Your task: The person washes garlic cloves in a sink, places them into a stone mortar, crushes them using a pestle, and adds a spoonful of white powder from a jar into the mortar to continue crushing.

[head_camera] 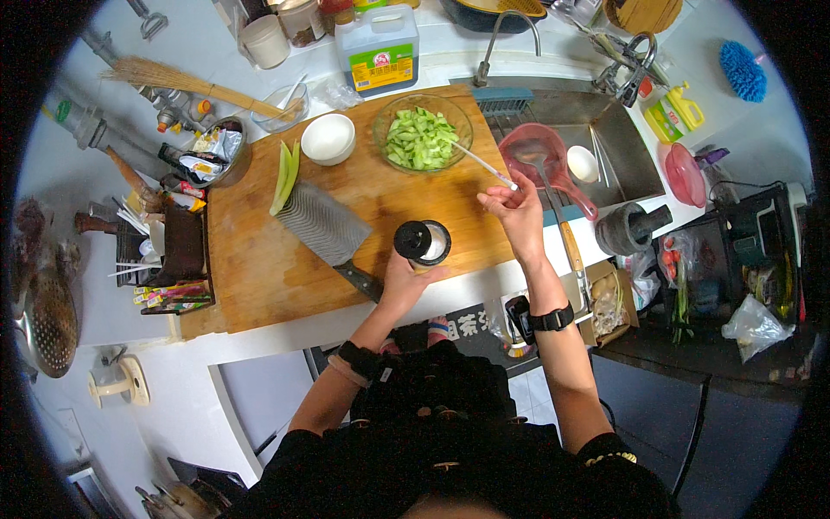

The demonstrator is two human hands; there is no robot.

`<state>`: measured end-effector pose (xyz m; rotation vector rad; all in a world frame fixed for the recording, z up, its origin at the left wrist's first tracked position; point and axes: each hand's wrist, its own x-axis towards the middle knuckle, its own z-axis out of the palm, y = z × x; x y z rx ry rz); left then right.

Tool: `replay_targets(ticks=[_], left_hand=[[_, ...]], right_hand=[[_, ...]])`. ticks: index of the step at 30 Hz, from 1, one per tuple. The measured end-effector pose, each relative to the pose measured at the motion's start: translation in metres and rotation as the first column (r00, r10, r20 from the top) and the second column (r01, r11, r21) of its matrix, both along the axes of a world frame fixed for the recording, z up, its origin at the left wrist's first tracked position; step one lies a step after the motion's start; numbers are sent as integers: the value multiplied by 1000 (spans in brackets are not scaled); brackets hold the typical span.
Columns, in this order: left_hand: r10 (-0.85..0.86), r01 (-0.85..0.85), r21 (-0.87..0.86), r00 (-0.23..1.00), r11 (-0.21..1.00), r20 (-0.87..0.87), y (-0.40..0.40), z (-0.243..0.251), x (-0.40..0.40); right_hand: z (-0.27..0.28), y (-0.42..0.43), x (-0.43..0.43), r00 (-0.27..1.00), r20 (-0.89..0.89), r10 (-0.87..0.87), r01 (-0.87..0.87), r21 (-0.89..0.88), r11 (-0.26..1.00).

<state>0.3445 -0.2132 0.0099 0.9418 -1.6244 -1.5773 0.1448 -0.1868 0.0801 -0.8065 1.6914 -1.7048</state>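
Note:
My left hand (405, 282) holds a small jar (436, 241) of white granules, its black lid flipped up, over the near edge of a wooden cutting board (259, 272). My right hand (515, 211) is raised at the board's right edge, fingers curled beside the end of a thin white spoon handle (483, 165); whether they grip it is unclear. The handle's other end reaches into a glass bowl (381, 139) of chopped green vegetable pieces (420, 137). A cleaver (324, 224) lies left of the jar, near green stalks (285, 176) and a white bowl (329, 138).
Right of the board is a sink (626, 139) with a red strainer (535, 146) and a metal ladle (554, 194) across it. A stone mortar (619, 230) stands on the counter's right. A vinegar jug (378, 45) stands behind the board, a utensil rack (185, 243) at its left.

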Motion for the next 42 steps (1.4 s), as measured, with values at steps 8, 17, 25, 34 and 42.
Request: replay_targets(ticks=[8,17,25,34,42], left_hand=[[104,-80,-240,991,968,89,3,19,-2],[241,7,-660,928,751,284,-8,101,14],[326,-60,-787,927,615,184,-36,134,35],[406,-223,-948,906,225,-117,-43,188,41],[386,-151,-953,922,263,-40,-53,192,45]], right_hand=[[84,47,55,727,-679,102,-141,-3,990],[112,48,81,623,-739,257,-321,58,945],[134,53,89,625,-781,12,-288,-216,933],[156,67,103,591,-798,-118,-256,-325,910],[150,54,110,528,-829,-186,-210,-339,917]])
